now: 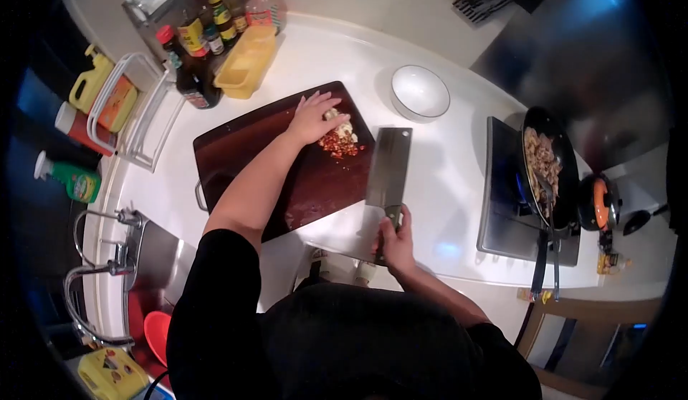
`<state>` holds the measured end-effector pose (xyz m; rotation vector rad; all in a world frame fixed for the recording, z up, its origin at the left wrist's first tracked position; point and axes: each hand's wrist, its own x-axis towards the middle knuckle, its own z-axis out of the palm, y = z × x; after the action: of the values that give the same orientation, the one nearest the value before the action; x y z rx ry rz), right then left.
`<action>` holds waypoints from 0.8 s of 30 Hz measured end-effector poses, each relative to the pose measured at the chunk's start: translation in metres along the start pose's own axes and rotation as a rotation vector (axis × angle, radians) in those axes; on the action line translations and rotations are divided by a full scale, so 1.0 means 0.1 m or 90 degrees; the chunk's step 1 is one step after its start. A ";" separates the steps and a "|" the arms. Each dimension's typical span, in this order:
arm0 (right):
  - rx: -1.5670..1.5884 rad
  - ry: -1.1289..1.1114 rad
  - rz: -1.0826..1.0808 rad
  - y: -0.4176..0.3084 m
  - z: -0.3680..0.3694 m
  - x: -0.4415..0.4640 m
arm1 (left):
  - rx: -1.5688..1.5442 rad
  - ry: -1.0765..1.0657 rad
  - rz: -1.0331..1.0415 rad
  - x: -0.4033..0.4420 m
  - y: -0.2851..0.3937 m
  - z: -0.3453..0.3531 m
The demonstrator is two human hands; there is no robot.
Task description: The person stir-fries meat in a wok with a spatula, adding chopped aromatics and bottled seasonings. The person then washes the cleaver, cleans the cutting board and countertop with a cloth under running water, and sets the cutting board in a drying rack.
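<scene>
Red-brown cutting board (244, 146) bears chopped pieces (341, 143) beside the left hand (313, 122), thumb apart from fingers; the right hand (394, 244) wraps the handle of the cleaver (390, 167), near the board's edge

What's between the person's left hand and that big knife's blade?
In the head view, pale pieces and chopped red bits lie beside the left hand, then bare cutting board and, near the blade's top, a sliver of counter.
</scene>
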<state>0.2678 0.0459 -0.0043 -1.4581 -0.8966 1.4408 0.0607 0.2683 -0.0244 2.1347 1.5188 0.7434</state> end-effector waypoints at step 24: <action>0.132 -0.164 -0.064 -0.16 0.20 -0.02 | -0.007 0.312 0.130 -0.41 1.30 0.22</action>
<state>0.2494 0.0521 0.0125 -1.0766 -0.9322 1.6178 0.1584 0.1869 0.0307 2.2271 1.5203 1.4276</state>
